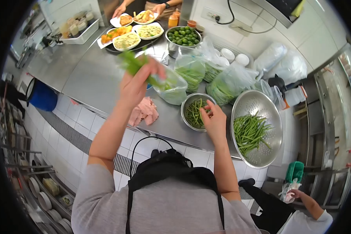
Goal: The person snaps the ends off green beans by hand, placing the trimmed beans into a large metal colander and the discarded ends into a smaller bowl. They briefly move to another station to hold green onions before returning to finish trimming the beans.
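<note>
My left hand point(138, 80) is raised over the steel counter, closed round a bunch of green beans point(133, 64) that is blurred by motion. Just right of it stands an open clear plastic bag point(171, 91) with green pieces inside. My right hand point(214, 119) is at the right rim of a small steel bowl point(185, 120) of bean pieces, fingers bent over it; whether they pinch anything is too small to tell. A large steel colander point(276, 134) with long green beans point(249, 132) sits to the right. A crumpled pink cloth point(145, 112) lies left of the bowl.
Behind are filled plastic bags point(232, 84), a bowl of green limes point(183, 36) and a tray point(112, 47) of plated food, with another person's hands point(120, 10) at the plates. A blue bin point(45, 95) stands left. Another person point(306, 210) is at lower right.
</note>
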The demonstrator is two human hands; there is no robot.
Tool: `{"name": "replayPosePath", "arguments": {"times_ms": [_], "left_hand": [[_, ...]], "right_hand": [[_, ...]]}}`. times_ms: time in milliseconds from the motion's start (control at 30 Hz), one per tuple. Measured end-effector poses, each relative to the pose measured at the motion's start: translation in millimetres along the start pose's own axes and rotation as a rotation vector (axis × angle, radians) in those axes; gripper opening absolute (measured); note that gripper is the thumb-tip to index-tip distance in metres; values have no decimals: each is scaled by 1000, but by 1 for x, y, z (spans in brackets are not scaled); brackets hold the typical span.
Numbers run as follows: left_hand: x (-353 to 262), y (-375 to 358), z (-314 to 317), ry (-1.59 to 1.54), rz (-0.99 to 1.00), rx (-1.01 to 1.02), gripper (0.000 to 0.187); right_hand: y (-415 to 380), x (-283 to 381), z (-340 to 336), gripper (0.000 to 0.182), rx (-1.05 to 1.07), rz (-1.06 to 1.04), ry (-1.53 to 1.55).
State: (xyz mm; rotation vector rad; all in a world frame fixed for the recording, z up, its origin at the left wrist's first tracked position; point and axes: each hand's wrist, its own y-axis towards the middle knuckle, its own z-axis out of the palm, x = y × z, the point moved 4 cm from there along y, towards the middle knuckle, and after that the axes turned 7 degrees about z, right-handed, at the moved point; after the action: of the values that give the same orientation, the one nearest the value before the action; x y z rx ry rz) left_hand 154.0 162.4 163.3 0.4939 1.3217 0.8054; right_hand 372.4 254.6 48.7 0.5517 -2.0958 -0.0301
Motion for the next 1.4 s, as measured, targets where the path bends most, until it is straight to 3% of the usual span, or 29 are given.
{"name": "replayPosePath", "arguments": {"times_ms": [67,133,167,233,267,400,533,600,633,700,1000,1067,1133,1200,1267,1333,1400], "left_hand": [[24,16,-11,199,-107,115,21],[46,16,-13,205,-95,186,18],[58,13,-11,177,-187,257,16],[70,10,-10,150,-269,330,15],[77,8,-10,324,-320,457,15],[93,-2,-10,668,-303,791,22],[112,-4,-12,787,-122,880,25],[125,-8,-14,996,-299,1054,25],[132,-8,-16,988,-299,1059,25],[149,-7,-22,1256,-340,1134,25],[129,21,-10,1302,-617,1400,29],[116,33,-11,1341,-516,1225,21],[80,41,-2,1245,-123,898,14],[33,38,20,1110,151,582,30],[14,15,21,1027,-32,580,29],[13,-20,18,896,-197,508,29],[36,-68,14,670,-332,426,17]], "right_hand": [[20,32,6,37,24,13,93],[42,59,14,30,-94,-98,71],[52,60,22,30,-100,-107,70],[67,53,48,21,95,-150,-117],[70,50,50,21,89,-159,-121],[76,44,46,18,154,81,112],[74,45,39,17,215,206,221],[75,41,40,17,181,120,172],[74,41,41,18,151,34,127],[72,42,40,18,151,19,99],[82,56,29,18,138,-22,-73],[81,65,15,19,80,-117,-163],[68,77,-15,19,-14,-87,-103],[49,78,-56,20,-113,-114,-120],[31,44,-110,19,-196,166,61],[25,-12,-174,16,-360,272,-17],[12,-42,-216,13,-396,290,-215]]}}
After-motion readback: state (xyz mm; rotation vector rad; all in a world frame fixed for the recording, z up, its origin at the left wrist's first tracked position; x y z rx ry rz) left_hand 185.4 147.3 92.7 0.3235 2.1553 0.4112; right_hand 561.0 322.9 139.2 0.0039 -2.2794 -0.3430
